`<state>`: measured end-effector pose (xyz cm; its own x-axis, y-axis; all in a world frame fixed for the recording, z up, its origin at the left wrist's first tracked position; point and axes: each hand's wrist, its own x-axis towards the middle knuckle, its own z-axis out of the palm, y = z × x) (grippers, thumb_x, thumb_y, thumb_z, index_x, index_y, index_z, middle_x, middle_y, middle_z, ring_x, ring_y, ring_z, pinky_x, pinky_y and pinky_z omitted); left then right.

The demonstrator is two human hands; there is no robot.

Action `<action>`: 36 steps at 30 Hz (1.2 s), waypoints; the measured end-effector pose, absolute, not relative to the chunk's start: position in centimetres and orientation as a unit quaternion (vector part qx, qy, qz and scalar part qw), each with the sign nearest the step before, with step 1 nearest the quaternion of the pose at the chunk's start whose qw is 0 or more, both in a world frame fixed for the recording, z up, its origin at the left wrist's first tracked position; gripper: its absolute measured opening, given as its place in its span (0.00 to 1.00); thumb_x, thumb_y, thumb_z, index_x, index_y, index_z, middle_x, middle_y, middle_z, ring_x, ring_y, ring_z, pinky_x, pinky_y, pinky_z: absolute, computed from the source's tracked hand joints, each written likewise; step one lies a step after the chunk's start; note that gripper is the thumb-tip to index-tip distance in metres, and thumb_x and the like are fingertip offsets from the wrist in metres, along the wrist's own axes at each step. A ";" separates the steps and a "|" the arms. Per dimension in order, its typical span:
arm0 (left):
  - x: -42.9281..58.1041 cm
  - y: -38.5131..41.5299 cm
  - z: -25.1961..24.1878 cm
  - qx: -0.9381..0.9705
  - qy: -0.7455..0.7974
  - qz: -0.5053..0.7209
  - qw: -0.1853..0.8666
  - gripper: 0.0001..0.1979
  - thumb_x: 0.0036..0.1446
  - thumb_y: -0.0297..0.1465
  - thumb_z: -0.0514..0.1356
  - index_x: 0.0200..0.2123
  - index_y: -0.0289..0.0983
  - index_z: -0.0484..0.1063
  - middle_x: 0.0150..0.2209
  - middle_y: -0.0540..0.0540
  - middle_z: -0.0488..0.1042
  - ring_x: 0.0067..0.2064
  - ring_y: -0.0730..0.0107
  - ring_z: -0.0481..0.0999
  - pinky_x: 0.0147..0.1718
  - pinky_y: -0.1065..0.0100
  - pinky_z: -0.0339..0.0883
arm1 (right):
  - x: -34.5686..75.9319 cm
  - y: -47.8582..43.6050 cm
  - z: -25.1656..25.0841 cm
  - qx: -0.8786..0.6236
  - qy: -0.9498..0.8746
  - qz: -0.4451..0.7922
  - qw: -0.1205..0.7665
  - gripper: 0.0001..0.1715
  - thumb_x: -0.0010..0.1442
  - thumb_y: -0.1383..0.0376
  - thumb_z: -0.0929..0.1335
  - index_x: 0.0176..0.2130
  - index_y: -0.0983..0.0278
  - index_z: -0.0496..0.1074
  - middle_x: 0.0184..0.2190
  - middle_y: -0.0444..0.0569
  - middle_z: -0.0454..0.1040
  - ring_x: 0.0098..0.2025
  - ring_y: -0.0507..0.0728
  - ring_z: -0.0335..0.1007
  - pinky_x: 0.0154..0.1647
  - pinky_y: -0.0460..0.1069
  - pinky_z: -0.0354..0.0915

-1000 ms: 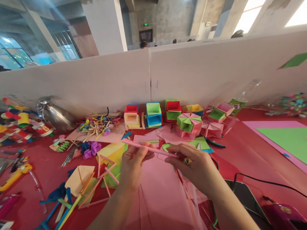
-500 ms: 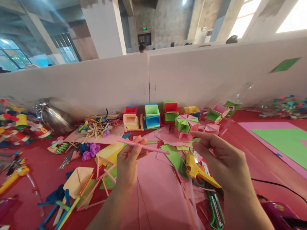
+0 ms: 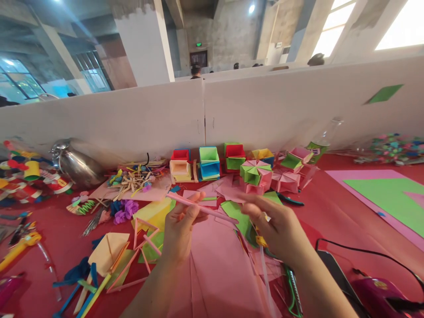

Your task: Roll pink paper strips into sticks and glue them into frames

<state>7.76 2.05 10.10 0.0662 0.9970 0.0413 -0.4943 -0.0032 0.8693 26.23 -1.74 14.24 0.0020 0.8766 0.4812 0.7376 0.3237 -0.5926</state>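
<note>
A thin pink rolled paper stick [image 3: 217,213] is pinched between the thumb and fingers of my left hand [image 3: 180,227], slanting down to the right. My right hand [image 3: 278,227] hovers just right of the stick's far end, fingers apart and slightly blurred, with nothing seen in it. Beneath that hand lies a yellow glue gun [image 3: 261,241], mostly covered by it. Pink paper sheets [image 3: 218,269] spread under both hands. Left of my left wrist lies a frame of joined pink paper sticks [image 3: 135,258].
Folded paper boxes [image 3: 209,170] line the back, beside a pink and green paper octagon [image 3: 255,176]. A steel jug [image 3: 76,161] leans at left. A green utility knife [image 3: 293,289] lies at front right, near a black cable [image 3: 371,245]. A white partition [image 3: 149,119] stands behind.
My right hand has moved left, away from the right side and closer to the stick's end, now covering most of the glue gun. My left hand keeps its hold on the stick.
</note>
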 end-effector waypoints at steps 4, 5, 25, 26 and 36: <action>8.0 1.8 10.1 0.385 0.327 0.596 0.625 0.14 0.50 0.34 0.63 0.42 0.43 0.75 0.46 0.46 0.75 0.34 0.74 0.76 0.34 0.72 0.71 | 25.1 -1.7 14.1 -0.538 -0.751 0.043 0.380 0.16 0.52 0.55 0.69 0.40 0.58 0.72 0.43 0.51 0.68 0.47 0.60 0.64 0.43 0.54 0.65; 8.1 1.7 10.1 0.390 0.326 0.594 0.624 0.14 0.49 0.34 0.63 0.41 0.43 0.75 0.46 0.46 0.75 0.34 0.73 0.76 0.34 0.71 0.71 | 24.8 -1.7 14.0 -0.542 -0.749 0.046 0.379 0.14 0.51 0.56 0.70 0.39 0.58 0.73 0.44 0.51 0.68 0.48 0.60 0.64 0.44 0.55 0.64; 7.6 1.9 10.2 0.372 0.260 0.565 0.689 0.15 0.48 0.33 0.64 0.42 0.40 0.74 0.38 0.45 0.79 0.42 0.60 0.77 0.44 0.59 0.67 | 24.6 -2.2 14.0 -0.527 -0.766 0.062 0.362 0.16 0.57 0.59 0.66 0.47 0.57 0.68 0.45 0.50 0.70 0.47 0.59 0.67 0.44 0.54 0.65; 7.8 1.9 10.1 0.372 0.269 0.567 0.684 0.16 0.48 0.33 0.64 0.43 0.40 0.73 0.38 0.44 0.78 0.43 0.60 0.76 0.46 0.58 0.66 | 24.4 -2.3 14.0 -0.531 -0.763 0.060 0.363 0.18 0.56 0.57 0.67 0.47 0.57 0.68 0.45 0.50 0.70 0.47 0.60 0.67 0.44 0.55 0.65; 7.9 1.7 9.9 0.392 0.250 0.541 0.700 0.14 0.48 0.34 0.64 0.41 0.45 0.74 0.43 0.47 0.76 0.51 0.54 0.70 0.52 0.55 0.61 | 23.5 -2.2 14.0 -0.541 -0.749 0.119 0.363 0.05 0.54 0.69 0.65 0.28 0.59 0.67 0.34 0.45 0.70 0.37 0.58 0.68 0.37 0.54 0.66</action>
